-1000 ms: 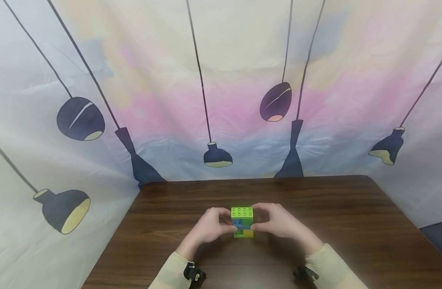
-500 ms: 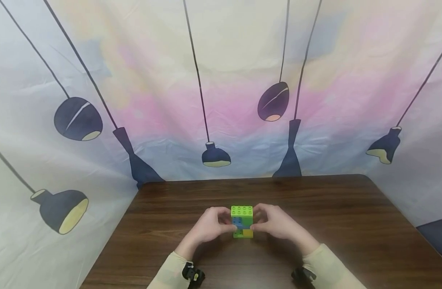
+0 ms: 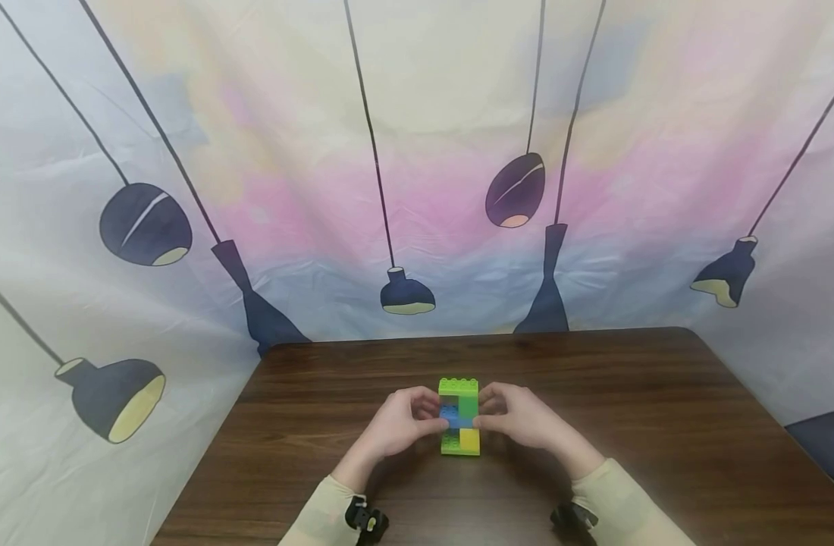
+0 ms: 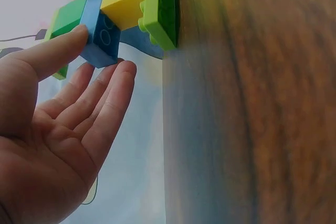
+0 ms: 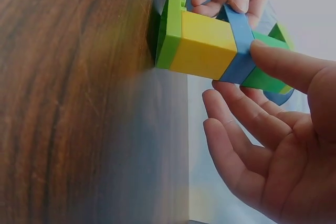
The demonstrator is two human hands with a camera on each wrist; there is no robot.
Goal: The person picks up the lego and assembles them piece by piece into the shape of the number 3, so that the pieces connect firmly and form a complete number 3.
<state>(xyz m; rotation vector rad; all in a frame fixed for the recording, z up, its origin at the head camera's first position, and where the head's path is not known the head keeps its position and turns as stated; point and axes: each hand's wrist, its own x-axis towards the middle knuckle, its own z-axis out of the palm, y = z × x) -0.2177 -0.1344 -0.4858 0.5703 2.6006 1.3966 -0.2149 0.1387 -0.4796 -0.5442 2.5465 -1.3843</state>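
A stack of toy building bricks stands between both hands in the head view. From the bottom up it has a lime base brick (image 3: 461,453), a yellow brick (image 3: 469,439), a blue brick (image 3: 465,421), a green brick (image 3: 468,406) and a lime top brick (image 3: 459,387). My left hand (image 3: 403,421) pinches the blue brick's left end, thumb in front and fingers behind. On the opposite end, my right hand (image 3: 526,417) has its thumb on the blue brick (image 5: 239,45) and fingertips behind it. The lime base brick (image 4: 161,11) is right at the tabletop.
The dark wooden table (image 3: 321,379) extends around the stack. Behind it hangs a cloth backdrop (image 3: 444,182) printed with pendant lamps. Black wrist devices (image 3: 366,519) sit at both cuffs.
The brick stack has tipped so its front face shows more and its top studs show less. Both hands keep their hold and have shifted slightly with it.
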